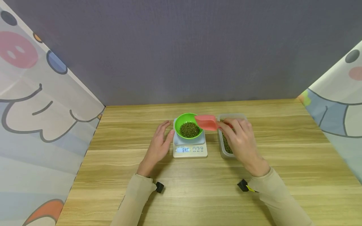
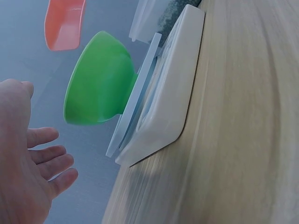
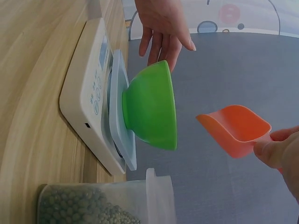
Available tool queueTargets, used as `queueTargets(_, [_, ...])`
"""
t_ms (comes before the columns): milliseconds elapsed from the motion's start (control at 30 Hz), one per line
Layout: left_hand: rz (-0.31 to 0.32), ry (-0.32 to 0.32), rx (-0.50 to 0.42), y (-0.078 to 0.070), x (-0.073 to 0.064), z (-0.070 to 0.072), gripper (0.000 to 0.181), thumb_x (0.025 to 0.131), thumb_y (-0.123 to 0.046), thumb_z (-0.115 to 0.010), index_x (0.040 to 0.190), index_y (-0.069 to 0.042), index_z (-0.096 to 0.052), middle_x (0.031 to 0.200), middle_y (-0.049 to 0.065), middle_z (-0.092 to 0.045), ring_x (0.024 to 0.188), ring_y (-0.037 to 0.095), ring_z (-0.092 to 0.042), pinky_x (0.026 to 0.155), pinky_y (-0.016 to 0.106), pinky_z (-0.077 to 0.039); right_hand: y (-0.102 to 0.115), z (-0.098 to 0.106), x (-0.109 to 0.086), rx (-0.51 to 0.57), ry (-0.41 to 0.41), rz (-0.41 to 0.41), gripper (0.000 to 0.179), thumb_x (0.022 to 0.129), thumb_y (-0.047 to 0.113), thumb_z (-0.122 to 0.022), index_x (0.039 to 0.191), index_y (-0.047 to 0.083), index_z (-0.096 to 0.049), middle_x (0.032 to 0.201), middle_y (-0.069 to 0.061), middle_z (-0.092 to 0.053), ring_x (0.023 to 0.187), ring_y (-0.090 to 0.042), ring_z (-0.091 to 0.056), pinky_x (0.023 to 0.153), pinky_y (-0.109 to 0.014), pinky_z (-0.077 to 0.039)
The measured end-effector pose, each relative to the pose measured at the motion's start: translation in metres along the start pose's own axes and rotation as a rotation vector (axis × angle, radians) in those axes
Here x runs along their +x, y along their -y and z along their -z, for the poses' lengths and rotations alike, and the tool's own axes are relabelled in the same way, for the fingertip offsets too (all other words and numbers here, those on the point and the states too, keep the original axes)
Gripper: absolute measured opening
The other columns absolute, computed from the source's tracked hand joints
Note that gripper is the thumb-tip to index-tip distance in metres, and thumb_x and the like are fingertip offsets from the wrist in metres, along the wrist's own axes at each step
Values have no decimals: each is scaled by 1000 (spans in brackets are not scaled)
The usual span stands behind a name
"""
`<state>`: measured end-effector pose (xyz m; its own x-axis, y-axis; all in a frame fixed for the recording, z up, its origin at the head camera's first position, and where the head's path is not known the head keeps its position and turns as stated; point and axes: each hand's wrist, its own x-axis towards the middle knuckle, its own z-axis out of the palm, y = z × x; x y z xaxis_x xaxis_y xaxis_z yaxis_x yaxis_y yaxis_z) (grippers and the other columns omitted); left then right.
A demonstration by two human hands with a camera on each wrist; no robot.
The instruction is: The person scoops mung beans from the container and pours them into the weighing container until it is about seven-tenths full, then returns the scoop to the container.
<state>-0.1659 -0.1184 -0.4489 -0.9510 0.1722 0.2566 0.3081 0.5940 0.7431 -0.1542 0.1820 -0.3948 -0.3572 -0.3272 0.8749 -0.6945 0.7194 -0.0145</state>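
My right hand (image 1: 239, 135) grips the handle of a pinkish-red scoop (image 1: 206, 122), whose mouth hangs above the right rim of a green bowl (image 1: 178, 121). Inside the bowl lies a heap of small green beans (image 1: 189, 130). The bowl stands on a white kitchen scale (image 1: 190, 154) with a lit display that appears to read 64.7. Beside the scale's left edge, my left hand (image 1: 159, 144) is held with its fingers loosely spread, and nothing is in it. In the right wrist view the scoop (image 3: 236, 130) is tilted toward the bowl (image 3: 152, 107), apart from it.
A clear plastic container (image 1: 226, 155) holding more green beans stands right of the scale, partly under my right hand. All this is on a wooden table (image 1: 192, 191). A grey wall (image 1: 198, 53) rises behind, with cartoon-printed panels (image 1: 36, 125) on both sides.
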Motion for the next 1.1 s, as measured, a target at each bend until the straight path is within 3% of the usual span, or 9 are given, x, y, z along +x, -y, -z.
queueTargets(100, [-4,-3,4,0,-1,1,58,111,-38,-44,152,2,-44,160,19,-41,148,37,-38,121,58,-32,0,1,0,9,-10,4,17,95,10,-72,106,-1,-77,98,-19,-68,87,-38,-58,71,-50,-44])
queueTargets(300, [-13,-8,12,1,-1,1,57,111,-38,-43,152,2,-44,159,20,-41,149,37,-38,122,57,-32,-3,4,-2,22,-12,-30,29,103,24,-62,103,-1,-77,97,-19,-69,86,-38,-60,70,-49,-43])
queueTargets(1100, [13,-1,8,7,-8,8,56,111,-37,-44,152,0,-45,159,21,-42,149,36,-38,122,57,-31,-25,29,-41,30,30,-169,40,105,33,-59,102,-3,-76,96,-23,-67,83,-44,-54,71,-46,-36])
